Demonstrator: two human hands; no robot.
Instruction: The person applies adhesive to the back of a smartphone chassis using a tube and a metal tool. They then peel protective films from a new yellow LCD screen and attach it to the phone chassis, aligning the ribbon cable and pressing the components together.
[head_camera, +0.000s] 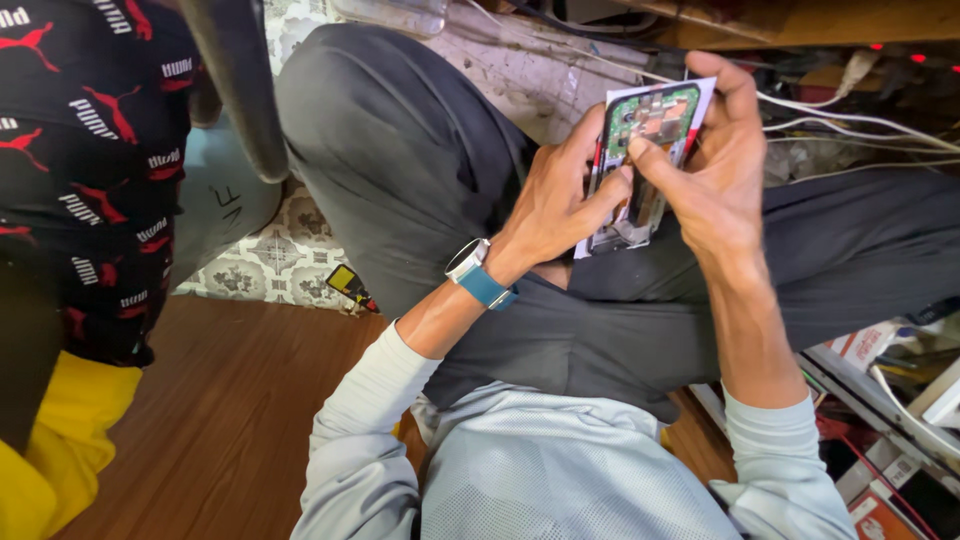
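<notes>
Head view: an opened phone (645, 160), back cover off and green circuit board exposed, is held above the person's lap. The left hand (555, 200) grips its left edge, fingers curled and pinching the frame. The right hand (715, 165) wraps the right edge, thumb pressing the board. Firm support at both edges and light thumb pressure probably best protect the board.

a cramped electronics repair workshop: tangled white cables (860, 120) under a wooden bench (800, 20), an opened phone (645, 150) with bare circuit board, boxes of parts (880, 480) on the floor
</notes>
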